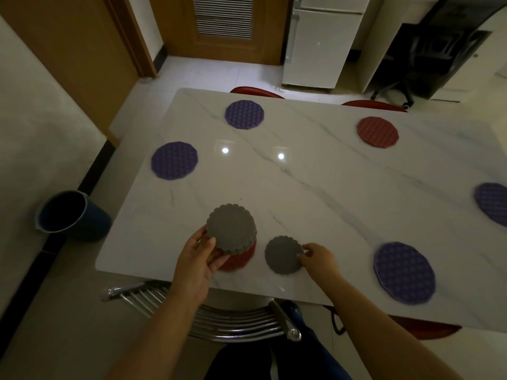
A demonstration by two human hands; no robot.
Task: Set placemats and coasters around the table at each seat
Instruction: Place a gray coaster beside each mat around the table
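Observation:
My left hand [199, 259] holds a stack of grey scalloped coasters [231, 229] just above a red placemat [241, 259] near the table's front edge. To its right, a single grey coaster [282, 255] lies flat on the white marble table [315, 187], with the fingers of my right hand [318, 259] pinching its right rim. Purple placemats lie at the left [174, 160], the far left [244, 114], the front right [403, 272] and the right edge [492, 202]. Another red placemat [377, 132] lies at the far right.
A metal-backed chair [219, 316] stands under the near edge below my arms. Red chairs [256, 92] are tucked in at the far side. A dark blue bucket [70, 215] sits on the floor left of the table. A white fridge [321, 42] stands beyond.

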